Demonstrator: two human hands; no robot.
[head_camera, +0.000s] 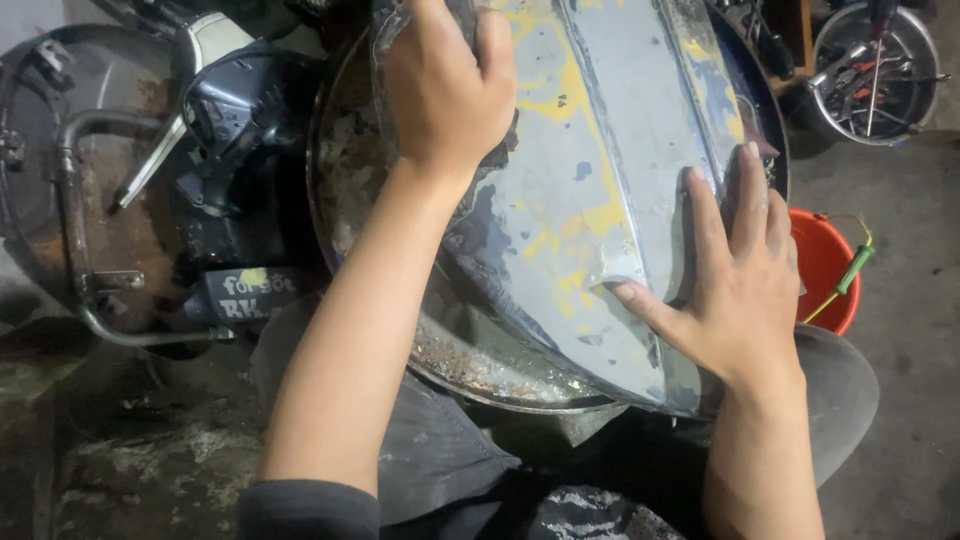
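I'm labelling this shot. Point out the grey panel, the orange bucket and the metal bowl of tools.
Grey panel (600, 150), head view, its central ridge.
Orange bucket (822, 262), head view, inner wall.
Metal bowl of tools (925, 50), head view, right rim.

An orange bucket (825, 265) with a green-handled tool (852, 272) sits on the concrete floor (900, 200) at right. Behind it stands a metal bowl of tools (880, 70). At left lies a rusty motorbike frame (90, 200).
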